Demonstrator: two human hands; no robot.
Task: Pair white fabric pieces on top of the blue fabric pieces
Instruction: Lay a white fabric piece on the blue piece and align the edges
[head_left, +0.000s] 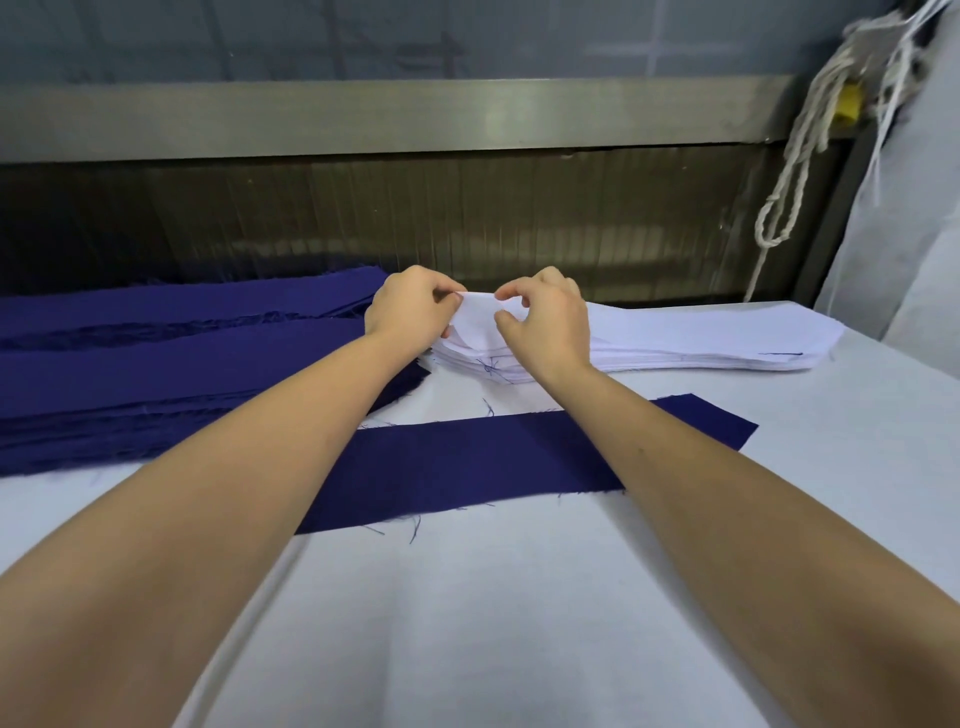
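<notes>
On the white-covered tabletop (467, 623) lie a thick stack of dark blue fabric strips (156, 374) at the left, a single dark blue strip (467, 457) nearer, and a stack of thin white fabric pieces (701, 338) beyond it. The fingers of the left hand (410, 306) and the right hand (545, 322) pinch the lifted end of the top white piece (480, 317). It seems light and limp, so the end corners are the best hold. I cannot tell if only one layer is pinched.
</notes>
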